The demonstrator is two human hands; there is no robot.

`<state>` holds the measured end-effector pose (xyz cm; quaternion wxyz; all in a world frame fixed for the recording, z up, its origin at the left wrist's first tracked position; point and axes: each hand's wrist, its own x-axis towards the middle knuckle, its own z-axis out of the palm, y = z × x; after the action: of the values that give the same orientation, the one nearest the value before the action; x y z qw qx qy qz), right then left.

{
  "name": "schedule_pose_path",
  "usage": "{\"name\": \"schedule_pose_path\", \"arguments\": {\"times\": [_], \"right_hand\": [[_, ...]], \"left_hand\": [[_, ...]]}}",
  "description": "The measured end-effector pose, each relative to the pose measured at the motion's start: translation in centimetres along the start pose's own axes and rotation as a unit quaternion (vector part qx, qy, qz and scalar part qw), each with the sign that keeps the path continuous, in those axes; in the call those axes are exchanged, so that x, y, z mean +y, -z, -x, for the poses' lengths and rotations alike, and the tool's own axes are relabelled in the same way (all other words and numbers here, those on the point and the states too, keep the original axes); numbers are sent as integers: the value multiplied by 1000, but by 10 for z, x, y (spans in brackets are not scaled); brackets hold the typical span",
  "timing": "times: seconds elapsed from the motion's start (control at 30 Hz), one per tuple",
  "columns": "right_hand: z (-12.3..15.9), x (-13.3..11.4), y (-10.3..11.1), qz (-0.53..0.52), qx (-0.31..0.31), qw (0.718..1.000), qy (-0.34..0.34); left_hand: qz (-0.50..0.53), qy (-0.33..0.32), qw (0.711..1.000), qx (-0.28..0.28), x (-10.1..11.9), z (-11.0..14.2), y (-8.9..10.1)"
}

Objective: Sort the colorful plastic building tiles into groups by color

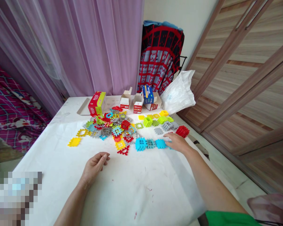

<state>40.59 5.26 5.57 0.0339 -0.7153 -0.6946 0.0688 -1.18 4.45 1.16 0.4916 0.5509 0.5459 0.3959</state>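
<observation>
Reading my feed left to right: my left hand [94,168] lies on the white cloth table cover [136,191], its fingers [103,158] loosely curled and slightly open, holding nothing, well apart from the heap of multicoloured plastic lattice tiles [114,127] at centre frame. Behind the heap, toward the top middle, sits a red-and-yellow cardboard box [97,103]. Right of centre, a row of sky-blue and grey plastic lattice tiles [150,143] runs to my right hand [175,142]. Its fingers [167,136] stretch nearly flat, slightly spread, and seem to touch the row's end, though the view is poor and I cannot tell whether they grip anything. A chunky red plastic lattice piece [182,131] lies just beyond them.
</observation>
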Motion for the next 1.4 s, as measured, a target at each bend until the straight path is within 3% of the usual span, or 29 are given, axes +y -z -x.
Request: {"name": "schedule_pose_path", "arguments": {"times": [0.13,0.23,0.53,0.67,0.77,0.9,1.1,1.17,1.27,1.4], "right_hand": [[22,20,-4,-22,-28,998,60],[28,29,-7,-7,-29,998,62],[14,44,-18,-12,-7,995,95],[15,45,-21,-24,27,993,109],[18,38,-23,-58,93,988,106],[16,-7,-20,-179,215,953,118],[4,-133,-21,-325,298,872,214],[3,-171,-34,-344,297,854,255],[9,-211,-64,-336,240,850,328],[19,-229,-99,-329,152,864,350]], "left_hand": [[-6,-1,1000,-3,-1,0,0],[-11,1,1000,3,2,1,-1],[-23,0,1000,10,1,1,-2],[-24,-1,1000,10,0,1,-2],[-16,1,1000,9,-1,1,-4],[1,7,1000,14,-2,0,-5],[7,10,999,32,-3,1,-8],[6,10,999,35,-3,2,-9],[20,5,999,45,-5,2,-9],[47,-1,996,69,-7,1,-9]]}}
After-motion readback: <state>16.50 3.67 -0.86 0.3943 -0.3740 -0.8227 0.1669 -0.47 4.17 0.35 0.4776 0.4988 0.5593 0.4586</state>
